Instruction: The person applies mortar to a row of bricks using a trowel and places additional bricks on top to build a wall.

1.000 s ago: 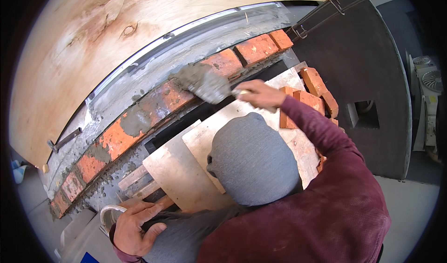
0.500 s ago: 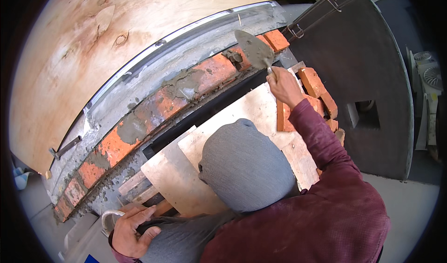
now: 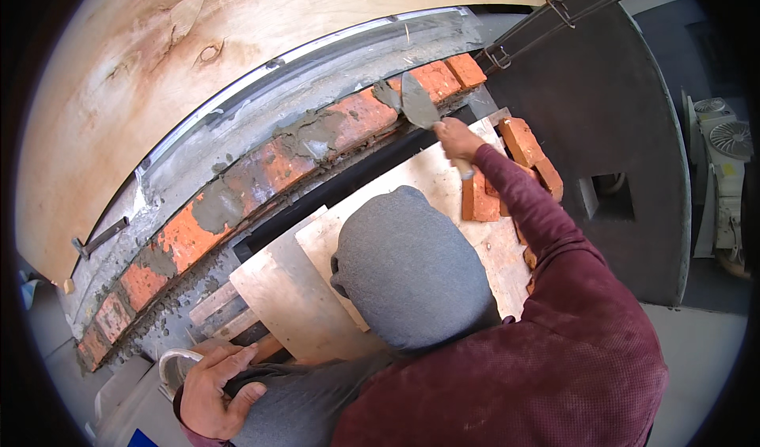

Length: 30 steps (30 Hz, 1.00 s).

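Note:
My right hand (image 3: 459,137) grips the wooden handle of a mortar-smeared trowel (image 3: 417,102). Its blade lies against the row of red bricks (image 3: 366,113), near the upper right end, at a joint packed with mortar (image 3: 387,96). Grey mortar (image 3: 305,137) is spread in patches on the tops of several bricks farther left. At the lower left, my left hand (image 3: 214,392) rests on my grey-trousered leg, fingers spread, holding nothing. A round white rim (image 3: 176,365), perhaps of a container, shows just beside that hand.
Loose bricks (image 3: 522,142) are piled on boards (image 3: 277,297) right of my knee (image 3: 412,273). A large plywood sheet (image 3: 119,91) stands beyond the brick row. Steel rebar (image 3: 566,16) sticks out at the upper right, by a dark wall panel (image 3: 570,99) with a square opening.
The trowel has come down and left from above the bricks onto the joint, its blade turned edge-up. Mortar now fills that joint more fully. My left hand stays on my leg.

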Available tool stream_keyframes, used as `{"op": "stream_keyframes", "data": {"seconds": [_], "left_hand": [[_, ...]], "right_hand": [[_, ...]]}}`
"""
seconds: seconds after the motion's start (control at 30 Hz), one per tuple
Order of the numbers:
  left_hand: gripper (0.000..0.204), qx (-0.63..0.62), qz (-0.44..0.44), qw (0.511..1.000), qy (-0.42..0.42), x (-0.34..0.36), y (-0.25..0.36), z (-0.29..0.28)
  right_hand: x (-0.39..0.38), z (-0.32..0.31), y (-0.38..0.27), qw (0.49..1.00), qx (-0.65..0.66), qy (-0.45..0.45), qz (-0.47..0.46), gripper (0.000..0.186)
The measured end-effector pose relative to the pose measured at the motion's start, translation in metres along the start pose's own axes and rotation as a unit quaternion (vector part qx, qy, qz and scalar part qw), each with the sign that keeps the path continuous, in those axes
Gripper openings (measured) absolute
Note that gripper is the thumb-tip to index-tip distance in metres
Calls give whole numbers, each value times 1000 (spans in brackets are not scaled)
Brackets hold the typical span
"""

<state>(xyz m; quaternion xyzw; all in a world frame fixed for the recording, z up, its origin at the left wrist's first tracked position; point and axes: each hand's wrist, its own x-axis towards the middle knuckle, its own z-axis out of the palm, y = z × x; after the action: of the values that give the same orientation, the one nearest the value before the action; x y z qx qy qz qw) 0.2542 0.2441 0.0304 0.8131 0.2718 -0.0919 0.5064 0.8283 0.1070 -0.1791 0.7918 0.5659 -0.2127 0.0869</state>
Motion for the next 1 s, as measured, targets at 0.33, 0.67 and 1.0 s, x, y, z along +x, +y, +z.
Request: {"op": "stream_keyframes", "data": {"seconds": [0.33, 0.67, 1.0], "left_hand": [[52, -28, -26, 999, 22, -21, 4, 4], [50, 4, 35, 997, 61, -32, -3, 6], [43, 7, 43, 998, 41, -11, -4, 1]], "right_hand": [[24, -13, -3, 994, -54, -7, 93, 41], [-12, 14, -129, 982, 175, 19, -69, 40], [-49, -52, -93, 961, -65, 148, -224, 26]]}}
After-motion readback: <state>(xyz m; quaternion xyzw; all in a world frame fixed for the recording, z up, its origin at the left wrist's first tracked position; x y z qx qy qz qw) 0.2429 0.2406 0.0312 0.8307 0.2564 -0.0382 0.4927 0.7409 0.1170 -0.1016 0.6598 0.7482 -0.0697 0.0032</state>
